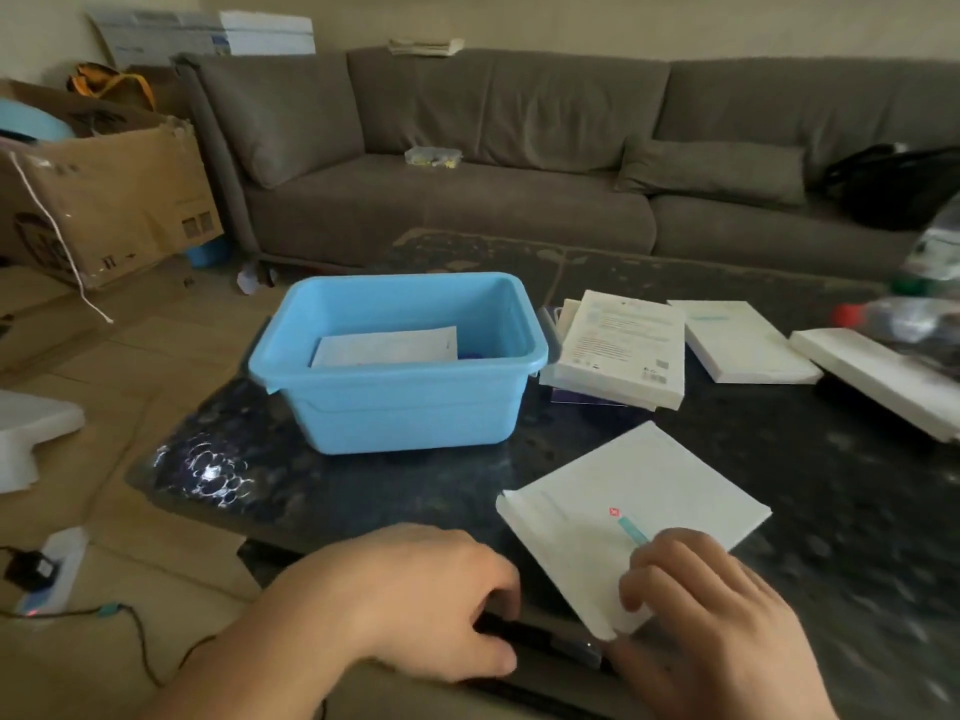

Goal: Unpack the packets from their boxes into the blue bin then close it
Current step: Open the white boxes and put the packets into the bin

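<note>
Right hand (711, 610) pinches the near corner of the white box (631, 517), left hand (441, 600) curled on the desk (415, 491) edge, apparently empty (blurry). Blue bin (400, 366) sits at eleven o'clock beyond the box, nearer the left.

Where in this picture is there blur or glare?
Head view: strongest blur on the bottles at the right edge; the left hand and right hand slightly smeared; glare spot on the dark table left of the blue bin.

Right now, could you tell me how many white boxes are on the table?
4: one under the right hand, one stacked beside the blue bin, one right of that, one at the right edge. The stack may hide more.
</note>
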A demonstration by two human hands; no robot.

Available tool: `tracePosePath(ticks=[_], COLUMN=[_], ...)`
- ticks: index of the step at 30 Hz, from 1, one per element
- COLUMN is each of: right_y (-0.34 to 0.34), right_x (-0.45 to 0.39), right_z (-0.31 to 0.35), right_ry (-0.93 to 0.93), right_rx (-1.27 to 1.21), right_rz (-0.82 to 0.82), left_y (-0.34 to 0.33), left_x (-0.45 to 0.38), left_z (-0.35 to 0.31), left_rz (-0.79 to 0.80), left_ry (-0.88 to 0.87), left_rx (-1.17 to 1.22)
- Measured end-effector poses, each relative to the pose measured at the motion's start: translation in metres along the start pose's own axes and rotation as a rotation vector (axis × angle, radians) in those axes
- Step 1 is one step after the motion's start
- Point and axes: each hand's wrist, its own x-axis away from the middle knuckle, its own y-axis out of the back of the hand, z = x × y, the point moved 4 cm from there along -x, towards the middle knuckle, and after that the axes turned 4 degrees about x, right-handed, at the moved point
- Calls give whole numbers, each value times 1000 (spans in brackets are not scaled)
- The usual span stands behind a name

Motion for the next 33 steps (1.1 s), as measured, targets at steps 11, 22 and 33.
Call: tracePosePath(ticks=[11,22,33], right_y=[7,5,9], right_x=[-1,-1,-5], right_z=[-8,-17,-17], right_ry=[-173,-173,-136], right_rx=[-28,-46,-56], right_rz=[-319,-360,-417], left_y=[-12,-8,-13], left_x=[-41,-61,-67], left_z=[-16,-24,-38], left_rz=[-262,-481,-807], left_ry=[191,375,348], left_rx=[1034,1142,1446])
